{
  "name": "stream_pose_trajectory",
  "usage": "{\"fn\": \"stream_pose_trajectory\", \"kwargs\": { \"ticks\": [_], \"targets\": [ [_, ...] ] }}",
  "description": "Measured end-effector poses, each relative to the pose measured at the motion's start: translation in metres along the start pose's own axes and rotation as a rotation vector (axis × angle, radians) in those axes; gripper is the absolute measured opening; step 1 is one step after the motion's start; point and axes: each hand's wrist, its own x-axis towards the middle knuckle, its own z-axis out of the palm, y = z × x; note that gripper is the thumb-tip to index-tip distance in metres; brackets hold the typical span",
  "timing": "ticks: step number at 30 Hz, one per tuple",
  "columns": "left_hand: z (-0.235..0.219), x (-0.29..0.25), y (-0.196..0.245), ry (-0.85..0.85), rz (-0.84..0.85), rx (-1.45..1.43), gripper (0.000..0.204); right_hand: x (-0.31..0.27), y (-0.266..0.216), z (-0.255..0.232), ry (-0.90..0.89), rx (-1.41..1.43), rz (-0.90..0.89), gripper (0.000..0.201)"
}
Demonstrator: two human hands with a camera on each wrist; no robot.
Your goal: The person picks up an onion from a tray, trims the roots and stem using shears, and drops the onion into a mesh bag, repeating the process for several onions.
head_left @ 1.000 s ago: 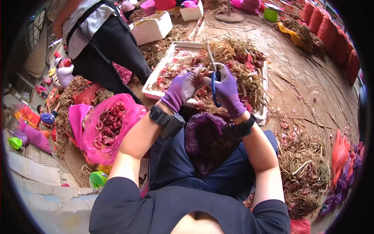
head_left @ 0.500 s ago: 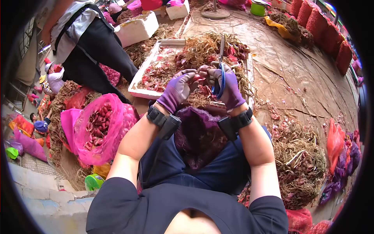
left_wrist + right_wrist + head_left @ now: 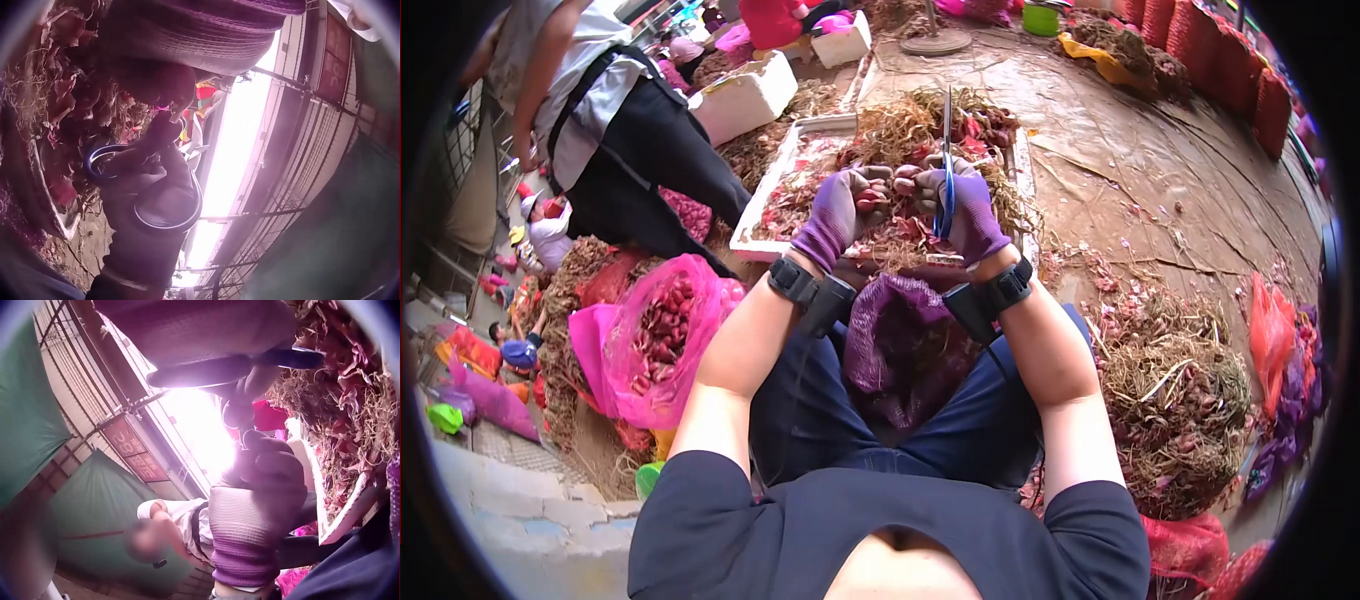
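In a purple glove, my left hand (image 3: pixel 837 212) curls its fingers round a few red shallots (image 3: pixel 870 198). My right hand (image 3: pixel 974 208), gloved alike, holds blue-handled scissors (image 3: pixel 947 190) with the blades pointing up and away from me. A shallot (image 3: pixel 906 181) shows at that hand's fingertips, pinched near the left hand. Both hands are over the near part of a white foam tray (image 3: pixel 747 240) of dry stalks and red skins. Under them, between my knees, a purple mesh bag (image 3: pixel 868 345) gapes. The left wrist view shows a scissor handle loop (image 3: pixel 100 150) against the right glove.
A pink mesh bag of shallots (image 3: pixel 662 330) stands at my left. At my right lies a heap of dried shallot stalks (image 3: pixel 1170 400). A person in dark trousers (image 3: pixel 655 150) stands left of the tray. Full red sacks (image 3: pixel 1215 60) line the far right.
The hands were close together at the scissors and have drawn slightly apart. Red shallots now show in the left hand's grip. The head view has shifted a little.
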Motion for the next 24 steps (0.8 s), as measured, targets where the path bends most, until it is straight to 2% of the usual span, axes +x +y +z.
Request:
{"fn": "stream_pose_trajectory", "kwargs": {
  "ticks": [1, 2, 3, 4, 6, 9, 11, 12, 14, 15, 16, 18, 19, 21, 24],
  "targets": [
    [0.002, 0.004, -0.003, 0.057, -0.001, 0.035, 0.034, 0.005, 0.002, -0.009, -0.021, -0.017, -0.005, 0.021],
    [0.008, 0.007, -0.004, 0.111, 0.0, 0.072, 0.032, 0.006, 0.003, -0.014, -0.006, -0.053, -0.005, 0.025],
    [0.027, 0.002, 0.0, 0.095, 0.027, 0.266, 0.031, 0.001, 0.001, -0.008, 0.074, -0.101, -0.008, 0.028],
    [0.029, 0.004, -0.011, 0.131, 0.082, 0.363, 0.031, -0.003, -0.001, -0.004, 0.159, -0.15, -0.007, 0.031],
    [0.048, 0.0, -0.011, 0.082, 0.084, 0.513, 0.034, 0.004, 0.007, -0.02, 0.227, -0.239, 0.0, 0.034],
    [0.032, 0.016, -0.03, 0.032, 0.038, 0.393, 0.039, 0.011, 0.016, -0.034, 0.284, -0.274, 0.032, 0.039],
    [0.014, 0.025, -0.036, -0.002, -0.032, 0.246, 0.038, 0.015, 0.016, -0.035, 0.189, -0.398, 0.0, 0.042],
    [0.003, 0.031, -0.037, -0.003, -0.035, 0.22, 0.038, 0.018, 0.016, -0.032, 0.198, -0.417, 0.015, 0.042],
    [-0.016, 0.034, -0.046, -0.074, 0.052, 0.07, 0.036, 0.02, 0.02, -0.024, 0.093, -0.551, -0.091, 0.039],
    [-0.007, 0.024, -0.03, -0.01, 0.01, 0.177, 0.036, 0.023, 0.025, -0.022, 0.092, -0.636, -0.132, 0.038],
    [-0.01, 0.021, -0.028, 0.002, 0.005, 0.16, 0.036, 0.025, 0.033, -0.02, 0.093, -0.662, -0.202, 0.036],
    [-0.014, 0.021, -0.027, 0.038, -0.02, 0.303, 0.035, 0.028, 0.041, -0.014, 0.15, -0.937, -0.38, 0.034],
    [-0.013, 0.019, -0.029, 0.104, -0.056, 0.262, 0.033, 0.03, 0.041, -0.011, 0.147, -0.943, -0.368, 0.034],
    [-0.011, 0.012, -0.022, 0.116, -0.062, 0.25, 0.032, 0.032, 0.043, -0.006, 0.121, -1.09, -0.452, 0.033],
    [-0.016, 0.008, -0.018, 0.136, -0.058, 0.262, 0.03, 0.037, 0.047, -0.007, 0.144, -1.142, -0.364, 0.032]
  ]
}}
